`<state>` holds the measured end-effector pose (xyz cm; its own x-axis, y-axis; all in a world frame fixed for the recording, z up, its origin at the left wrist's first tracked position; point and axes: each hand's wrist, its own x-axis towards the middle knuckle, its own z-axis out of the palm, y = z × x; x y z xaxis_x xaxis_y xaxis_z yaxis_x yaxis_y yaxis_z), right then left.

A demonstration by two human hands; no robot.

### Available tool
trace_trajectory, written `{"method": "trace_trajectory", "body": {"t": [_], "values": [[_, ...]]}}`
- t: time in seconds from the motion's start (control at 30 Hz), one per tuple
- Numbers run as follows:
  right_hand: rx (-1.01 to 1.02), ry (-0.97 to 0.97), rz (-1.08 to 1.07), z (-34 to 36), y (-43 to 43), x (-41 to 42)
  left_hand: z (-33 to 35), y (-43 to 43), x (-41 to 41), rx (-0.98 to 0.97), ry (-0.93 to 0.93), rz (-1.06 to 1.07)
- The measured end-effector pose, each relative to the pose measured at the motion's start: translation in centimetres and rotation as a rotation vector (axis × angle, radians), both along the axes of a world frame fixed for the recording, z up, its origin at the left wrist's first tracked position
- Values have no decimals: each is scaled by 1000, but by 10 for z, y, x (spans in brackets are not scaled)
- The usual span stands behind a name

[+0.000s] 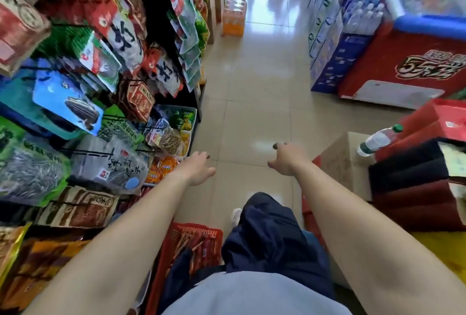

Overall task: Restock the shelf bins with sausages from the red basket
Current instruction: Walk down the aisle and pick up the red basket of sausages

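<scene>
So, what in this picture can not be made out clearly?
Red basket: head view, mostly hidden by the left forearm and dark trousers; the sausages cannot be counted.
Right hand: seen from behind, fingers curled away; whether it holds something is unclear.
Shelf bins: blurred, partly behind hanging packets; how full they are is unreadable.
Print on those packets: too blurred to read.

Bare floor [254,117] lies ahead (hanging snack bags [121,44] crowd the left).
</scene>
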<state>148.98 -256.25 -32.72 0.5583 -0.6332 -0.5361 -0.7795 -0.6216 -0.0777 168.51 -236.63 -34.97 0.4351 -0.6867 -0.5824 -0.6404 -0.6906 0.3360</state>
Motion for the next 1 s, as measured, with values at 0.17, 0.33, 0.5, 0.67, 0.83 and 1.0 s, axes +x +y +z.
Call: {"method": "trace_trajectory", "body": {"t": [0.17,0.33,0.5,0.67,0.83,1.0], "values": [[30,7,67,-20,-72,89,-10,-53,73,15,2,119],[38,28,243,-45,-158,207,-26,-114,162,29,18,339],[93,59,456,-49,-201,316,-30,-147,208,74,57,524],[114,59,677,-49,-187,385,-34,-141,219,66,110,693],[104,104,881,-48,-146,409,-36,-107,204,84,111,850],[82,119,1011,-34,-85,414,-29,-61,175,45,83,981]]}}
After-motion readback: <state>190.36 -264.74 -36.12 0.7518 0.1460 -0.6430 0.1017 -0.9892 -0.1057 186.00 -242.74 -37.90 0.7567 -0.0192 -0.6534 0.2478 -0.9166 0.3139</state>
